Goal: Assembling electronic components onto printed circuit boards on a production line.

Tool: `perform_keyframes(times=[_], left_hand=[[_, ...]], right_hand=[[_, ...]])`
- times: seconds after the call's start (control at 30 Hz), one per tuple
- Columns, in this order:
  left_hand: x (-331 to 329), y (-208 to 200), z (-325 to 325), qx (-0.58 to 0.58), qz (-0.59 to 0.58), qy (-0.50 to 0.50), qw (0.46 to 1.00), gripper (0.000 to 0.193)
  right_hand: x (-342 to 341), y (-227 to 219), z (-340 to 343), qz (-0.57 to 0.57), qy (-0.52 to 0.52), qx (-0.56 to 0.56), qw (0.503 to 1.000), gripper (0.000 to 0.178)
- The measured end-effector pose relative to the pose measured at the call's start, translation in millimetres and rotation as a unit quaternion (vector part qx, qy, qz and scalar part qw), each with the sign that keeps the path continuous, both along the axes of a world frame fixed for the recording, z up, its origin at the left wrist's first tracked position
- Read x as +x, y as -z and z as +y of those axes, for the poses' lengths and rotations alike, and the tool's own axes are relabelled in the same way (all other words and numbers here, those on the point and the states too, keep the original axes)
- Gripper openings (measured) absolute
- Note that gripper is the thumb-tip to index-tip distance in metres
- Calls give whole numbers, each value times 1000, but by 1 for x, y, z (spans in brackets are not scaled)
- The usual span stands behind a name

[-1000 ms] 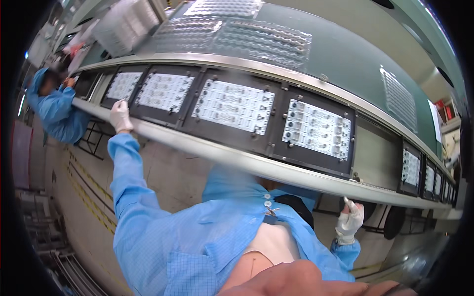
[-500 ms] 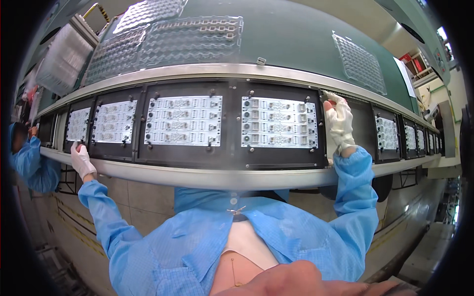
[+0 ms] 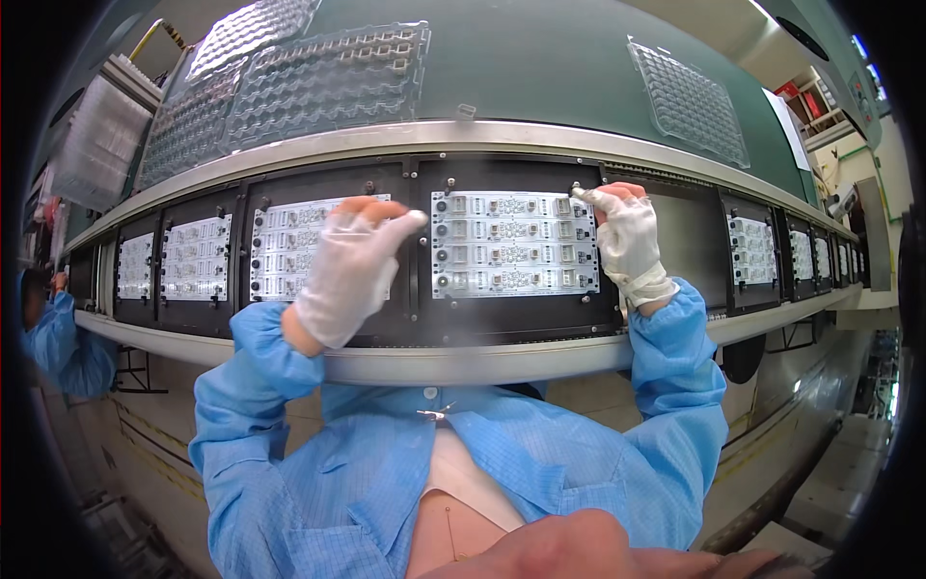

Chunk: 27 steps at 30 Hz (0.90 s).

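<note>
Before me a black fixture (image 3: 511,323) holds a white circuit board panel (image 3: 516,243) made up of several strips with small parts. My right hand (image 3: 629,241), in a white glove with some fingertips bare, has its fingers together on a small dark clip (image 3: 577,190) at the panel's far right corner. My left hand (image 3: 349,270), also gloved, hovers over the neighbouring fixture. Its fingers stretch right towards the middle fixture's left edge, with nothing visible in them. That hand hides part of the left panel (image 3: 275,246).
More fixtures with white panels line the rail (image 3: 463,362) on both sides. Clear plastic trays (image 3: 328,82) lie on the green bench (image 3: 540,68) at far left, another clear tray (image 3: 687,101) at far right. A co-worker's blue sleeve (image 3: 58,333) shows at the left.
My left hand has come from the far left fixture to beside the middle one. My right hand has shifted from the fixture's right edge onto the panel's corner clip. The whole view has shifted slightly.
</note>
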<state>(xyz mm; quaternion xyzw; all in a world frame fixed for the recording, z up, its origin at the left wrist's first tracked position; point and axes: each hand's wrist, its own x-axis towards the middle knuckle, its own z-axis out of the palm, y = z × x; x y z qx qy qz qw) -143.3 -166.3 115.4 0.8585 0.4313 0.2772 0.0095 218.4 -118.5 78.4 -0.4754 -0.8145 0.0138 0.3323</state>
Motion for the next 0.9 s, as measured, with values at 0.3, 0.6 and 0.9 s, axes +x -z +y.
perform_keyframes(times=[0.3,0.6,0.9], left_hand=[[58,12,17,21,79,-15,997,52],[72,37,23,50,141,-14,989,55],[84,34,28,70,92,-6,993,30]], right_hand=[[-21,-14,2,-72,-7,-2,997,39],[-39,-19,5,-164,-82,74,980,30],[-37,-10,-8,-225,-40,51,972,31]])
